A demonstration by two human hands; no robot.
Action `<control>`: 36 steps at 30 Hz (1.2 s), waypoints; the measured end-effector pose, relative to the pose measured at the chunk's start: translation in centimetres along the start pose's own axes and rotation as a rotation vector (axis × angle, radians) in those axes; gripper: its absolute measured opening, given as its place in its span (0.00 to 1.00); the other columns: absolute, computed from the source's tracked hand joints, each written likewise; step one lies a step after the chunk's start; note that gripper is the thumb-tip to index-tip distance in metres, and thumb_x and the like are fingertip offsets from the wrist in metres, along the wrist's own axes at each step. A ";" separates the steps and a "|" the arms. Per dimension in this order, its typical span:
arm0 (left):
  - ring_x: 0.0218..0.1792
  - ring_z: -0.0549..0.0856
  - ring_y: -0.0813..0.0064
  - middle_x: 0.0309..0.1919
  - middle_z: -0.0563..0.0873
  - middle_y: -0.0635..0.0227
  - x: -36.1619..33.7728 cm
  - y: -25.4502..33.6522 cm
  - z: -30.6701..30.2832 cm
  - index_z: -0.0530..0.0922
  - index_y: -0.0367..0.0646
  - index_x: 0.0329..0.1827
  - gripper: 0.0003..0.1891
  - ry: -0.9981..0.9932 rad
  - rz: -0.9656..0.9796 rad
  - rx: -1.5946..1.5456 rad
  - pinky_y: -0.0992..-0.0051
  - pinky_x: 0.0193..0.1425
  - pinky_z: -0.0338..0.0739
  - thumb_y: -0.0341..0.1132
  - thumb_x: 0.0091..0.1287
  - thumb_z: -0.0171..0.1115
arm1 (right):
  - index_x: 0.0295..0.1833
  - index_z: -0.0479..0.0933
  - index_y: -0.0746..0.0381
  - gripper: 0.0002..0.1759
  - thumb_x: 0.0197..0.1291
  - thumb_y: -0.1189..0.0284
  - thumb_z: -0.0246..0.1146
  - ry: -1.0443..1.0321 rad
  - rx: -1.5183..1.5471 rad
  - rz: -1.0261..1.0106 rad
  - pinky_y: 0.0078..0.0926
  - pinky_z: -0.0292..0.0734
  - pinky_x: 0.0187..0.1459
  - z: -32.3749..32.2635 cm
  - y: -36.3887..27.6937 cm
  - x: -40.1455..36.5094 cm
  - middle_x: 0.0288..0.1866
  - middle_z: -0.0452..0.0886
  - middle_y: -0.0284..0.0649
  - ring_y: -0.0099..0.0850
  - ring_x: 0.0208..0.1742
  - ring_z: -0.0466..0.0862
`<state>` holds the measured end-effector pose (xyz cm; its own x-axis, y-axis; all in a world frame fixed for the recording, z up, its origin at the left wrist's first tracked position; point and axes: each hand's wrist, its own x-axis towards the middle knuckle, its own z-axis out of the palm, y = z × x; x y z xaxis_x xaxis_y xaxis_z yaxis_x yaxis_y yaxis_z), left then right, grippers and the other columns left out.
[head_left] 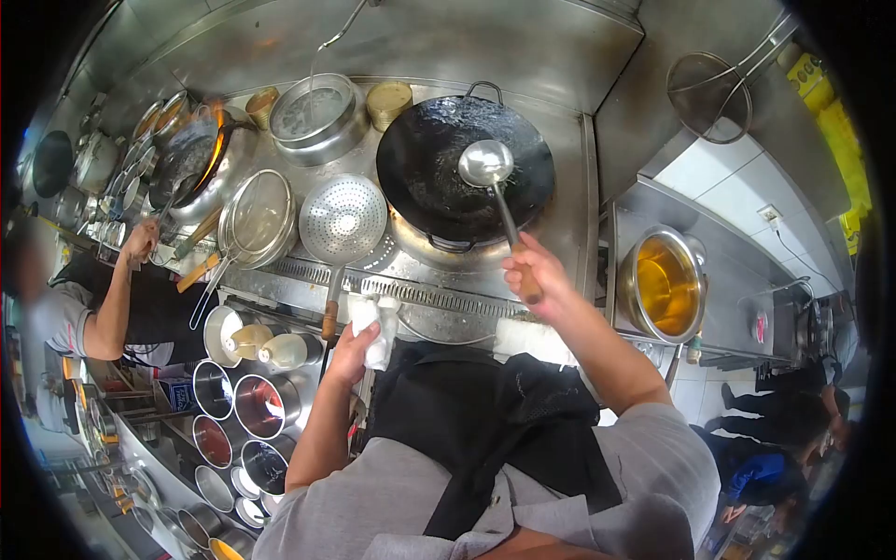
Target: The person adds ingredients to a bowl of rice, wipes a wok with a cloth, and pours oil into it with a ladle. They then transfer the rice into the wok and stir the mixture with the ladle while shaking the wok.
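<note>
My right grip (543,282) is closed round the ladle (502,207), its bowl over the wok (418,177); a slack wrist could splash. My left grip (351,353) pinches a white cloth (378,347); swinging wide might knock the strainer (343,220).

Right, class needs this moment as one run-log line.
left hand: holding white cloth | right hand: holding ladle over black wok | left of wok: perforated strainer

The steel table (576,177) carried a black wok (420,173), a metal pot (327,146) and (between them) a yellowish container (389,105).
</note>
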<state>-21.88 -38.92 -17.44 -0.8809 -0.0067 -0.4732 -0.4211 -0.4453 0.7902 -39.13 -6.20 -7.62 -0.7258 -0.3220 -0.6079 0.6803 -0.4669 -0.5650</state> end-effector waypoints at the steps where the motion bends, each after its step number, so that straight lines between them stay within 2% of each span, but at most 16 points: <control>1: 0.36 0.86 0.70 0.41 0.84 0.63 -0.2 -0.1 0.1 0.73 0.36 0.57 0.19 -0.005 -0.007 0.004 0.69 0.41 0.82 0.39 0.68 0.60 | 0.79 0.41 0.46 0.45 0.61 0.78 0.54 -0.017 0.013 0.030 0.28 0.68 0.23 -0.9 -0.4 -0.6 0.33 0.75 0.43 0.30 0.24 0.73; 3: 0.37 0.86 0.71 0.42 0.84 0.63 -0.4 -0.5 0.5 0.73 0.37 0.57 0.19 0.085 -0.018 -0.008 0.70 0.40 0.82 0.39 0.68 0.60 | 0.79 0.41 0.46 0.45 0.61 0.80 0.55 -0.107 0.061 0.041 0.28 0.69 0.23 -2.8 -1.3 0.6 0.33 0.75 0.43 0.29 0.24 0.74; 5: 0.37 0.85 0.72 0.42 0.84 0.64 0.0 -0.6 0.9 0.74 0.37 0.57 0.19 0.042 -0.051 0.042 0.71 0.40 0.81 0.39 0.69 0.60 | 0.79 0.42 0.49 0.45 0.60 0.81 0.54 -0.067 -0.436 -0.087 0.27 0.69 0.23 -3.6 -1.2 0.7 0.32 0.74 0.42 0.27 0.24 0.74; 6: 0.37 0.85 0.72 0.43 0.84 0.64 0.1 -0.7 1.1 0.74 0.37 0.57 0.19 0.005 -0.072 0.085 0.71 0.40 0.80 0.39 0.69 0.60 | 0.79 0.42 0.51 0.46 0.58 0.83 0.53 0.085 -0.949 -0.161 0.35 0.76 0.32 -4.5 -0.3 1.5 0.39 0.78 0.49 0.38 0.32 0.81; 7: 0.37 0.85 0.72 0.43 0.84 0.64 0.2 -0.8 1.3 0.74 0.37 0.57 0.19 -0.004 -0.087 0.095 0.71 0.40 0.80 0.39 0.69 0.60 | 0.79 0.42 0.51 0.46 0.58 0.83 0.53 0.098 -0.935 -0.154 0.35 0.76 0.32 -7.1 1.2 2.0 0.39 0.78 0.49 0.38 0.32 0.81; 9: 0.36 0.84 0.74 0.42 0.83 0.66 0.9 -0.6 1.8 0.74 0.37 0.57 0.19 0.011 -0.021 0.223 0.72 0.40 0.79 0.40 0.69 0.60 | 0.79 0.41 0.53 0.48 0.55 0.84 0.52 0.299 -1.603 -0.800 0.40 0.76 0.49 -12.8 3.4 2.3 0.55 0.77 0.57 0.51 0.48 0.81; 10: 0.36 0.84 0.74 0.42 0.83 0.66 1.2 -0.6 1.9 0.74 0.37 0.57 0.19 0.013 -0.027 0.224 0.72 0.40 0.79 0.40 0.69 0.60 | 0.79 0.41 0.55 0.48 0.53 0.84 0.52 0.278 -1.460 -0.631 0.40 0.70 0.60 -12.7 3.3 -0.3 0.66 0.69 0.60 0.57 0.60 0.74; 15: 0.37 0.83 0.74 0.40 0.83 0.68 2.2 -1.1 1.8 0.74 0.38 0.57 0.17 0.051 -0.071 0.156 0.72 0.41 0.78 0.39 0.72 0.57 | 0.79 0.41 0.58 0.48 0.52 0.85 0.53 0.377 -1.291 -0.662 0.41 0.70 0.60 -19.1 9.7 -6.7 0.71 0.63 0.61 0.55 0.61 0.74; 18: 0.37 0.83 0.73 0.39 0.83 0.67 3.3 -1.0 3.5 0.74 0.38 0.56 0.17 0.104 -0.092 0.134 0.71 0.39 0.79 0.41 0.72 0.56 | 0.79 0.42 0.60 0.48 0.52 0.86 0.51 0.470 -1.190 -0.530 0.39 0.73 0.57 -20.4 12.7 -8.6 0.70 0.63 0.60 0.54 0.59 0.76; 20: 0.44 0.81 0.75 0.45 0.81 0.66 4.1 -0.2 5.5 0.72 0.36 0.59 0.21 0.043 -0.148 0.066 0.71 0.46 0.77 0.45 0.73 0.56 | 0.79 0.40 0.56 0.49 0.52 0.86 0.52 0.549 -1.479 -0.848 0.47 0.74 0.50 -24.7 16.2 -6.8 0.58 0.73 0.60 0.57 0.51 0.79; 21: 0.44 0.81 0.75 0.45 0.81 0.66 5.2 -0.3 6.3 0.72 0.36 0.59 0.21 0.047 -0.146 0.069 0.71 0.46 0.77 0.45 0.73 0.56 | 0.79 0.40 0.56 0.49 0.52 0.86 0.52 0.545 -1.474 -0.849 0.47 0.74 0.50 -25.6 17.2 -6.9 0.58 0.73 0.60 0.57 0.51 0.79; 24: 0.44 0.83 0.67 0.46 0.81 0.62 9.0 -0.5 8.6 0.69 0.38 0.60 0.24 0.137 -0.117 -0.065 0.62 0.46 0.79 0.51 0.74 0.52 | 0.79 0.36 0.51 0.51 0.54 0.84 0.55 0.697 -1.492 -0.437 0.54 0.75 0.45 -26.9 18.8 -6.9 0.54 0.73 0.58 0.58 0.45 0.79; 29: 0.48 0.83 0.64 0.51 0.81 0.64 12.9 2.7 13.2 0.69 0.45 0.62 0.28 0.195 -0.178 -0.045 0.52 0.52 0.75 0.60 0.74 0.44 | 0.79 0.40 0.50 0.49 0.57 0.77 0.59 0.714 -1.528 -0.170 0.53 0.74 0.46 -27.2 18.4 -7.5 0.55 0.71 0.55 0.57 0.44 0.80; 32: 0.48 0.83 0.64 0.49 0.81 0.64 13.9 2.4 13.2 0.69 0.45 0.61 0.28 0.212 -0.205 -0.016 0.51 0.52 0.75 0.60 0.73 0.46 | 0.76 0.53 0.53 0.40 0.58 0.74 0.60 0.659 -1.765 -0.317 0.51 0.71 0.51 -26.5 17.7 -7.2 0.57 0.70 0.55 0.55 0.44 0.80; 35: 0.45 0.83 0.64 0.47 0.82 0.63 12.8 1.3 12.4 0.70 0.44 0.60 0.28 0.208 -0.222 -0.013 0.54 0.51 0.76 0.59 0.73 0.46 | 0.54 0.78 0.59 0.18 0.61 0.64 0.59 -0.011 -1.563 -0.478 0.48 0.72 0.52 -27.9 19.7 -5.2 0.41 0.82 0.50 0.49 0.44 0.82; 36: 0.44 0.83 0.64 0.46 0.82 0.62 12.0 0.9 12.2 0.70 0.43 0.60 0.28 0.209 -0.233 -0.019 0.56 0.50 0.77 0.59 0.73 0.46 | 0.54 0.78 0.59 0.18 0.61 0.64 0.59 -0.008 -1.552 -0.481 0.48 0.72 0.52 -28.2 21.0 -4.2 0.41 0.82 0.50 0.49 0.44 0.82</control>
<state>-35.41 -28.49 -17.67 -0.6970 -0.0852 -0.7120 -0.6007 -0.4730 0.6446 -18.93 8.57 -32.67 -0.8872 -0.4063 -0.2188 -0.1577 0.7125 -0.6837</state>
